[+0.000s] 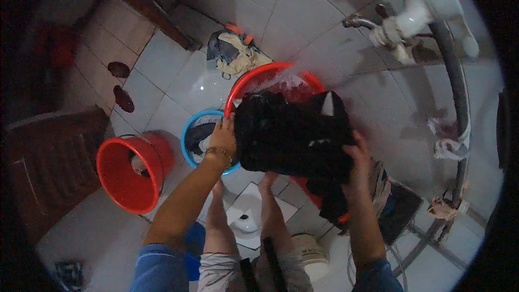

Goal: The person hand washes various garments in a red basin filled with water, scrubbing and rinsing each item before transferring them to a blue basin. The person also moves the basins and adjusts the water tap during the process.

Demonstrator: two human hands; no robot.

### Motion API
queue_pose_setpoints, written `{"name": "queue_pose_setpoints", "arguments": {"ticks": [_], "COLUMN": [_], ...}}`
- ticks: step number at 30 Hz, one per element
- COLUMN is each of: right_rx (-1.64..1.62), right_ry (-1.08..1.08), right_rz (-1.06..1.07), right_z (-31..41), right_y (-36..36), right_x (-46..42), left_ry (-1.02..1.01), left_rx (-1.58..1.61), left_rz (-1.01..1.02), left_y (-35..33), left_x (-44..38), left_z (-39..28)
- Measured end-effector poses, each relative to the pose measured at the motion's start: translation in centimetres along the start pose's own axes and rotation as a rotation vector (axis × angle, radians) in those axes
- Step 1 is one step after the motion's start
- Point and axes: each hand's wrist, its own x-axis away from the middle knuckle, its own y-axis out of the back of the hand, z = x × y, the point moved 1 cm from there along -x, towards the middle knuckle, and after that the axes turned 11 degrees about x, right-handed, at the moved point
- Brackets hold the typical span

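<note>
My left hand (224, 138), with a bracelet at the wrist, grips the left edge of a bulky black cloth item (292, 138), perhaps a bag or garment. At its right edge, my right hand (360, 156) holds it too. The black item spans a large red basin (239, 85) and hides much of it; a dark fold hangs down at the lower right. Water splashes in the basin's upper part. A blue-rimmed basin (187, 152) with dark and pale cloth stands just left of my left hand.
A red bucket (106, 166) stands tilted at left. Wet cloth (239, 54) lies on the tiles beyond the basin. A squat toilet (247, 221) is between my feet, a pale bucket (310, 251) to its right. A tap (359, 21) and pipe (452, 73) run along the right wall.
</note>
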Motion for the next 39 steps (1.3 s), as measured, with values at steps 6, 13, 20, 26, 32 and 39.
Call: {"name": "queue_pose_setpoints", "arguments": {"ticks": [6,13,20,26,32,39], "right_rx": [0.979,1.135,1.402,1.535,1.063,0.533], "right_ry": [0.565,0.489,0.408,0.359,0.290,0.364], "right_rz": [0.101,0.168,0.180,0.154,-0.085,-0.231], "right_z": [-14.2,-26.5,-34.0,-31.6,-20.9,-1.6], "right_y": [-2.6,-5.8,-7.6,-6.7,-2.9,3.6], "right_x": [-11.3,-18.9,-21.7,-21.5,-15.2,-2.8], "left_ry": [0.233,0.271,0.362,0.247,0.030,-0.156], "left_rx": [0.931,0.757,0.331,0.210,0.101,0.116], "left_rz": [-0.357,-0.251,0.086,0.156,0.196,0.287], "left_y": [-6.4,-11.6,-24.1,-22.4,-11.1,9.3], "left_x": [-7.8,-11.9,-10.7,-11.3,-8.4,2.9], "left_z": [-5.3,-3.2,3.8,1.7,-2.8,-4.2]}}
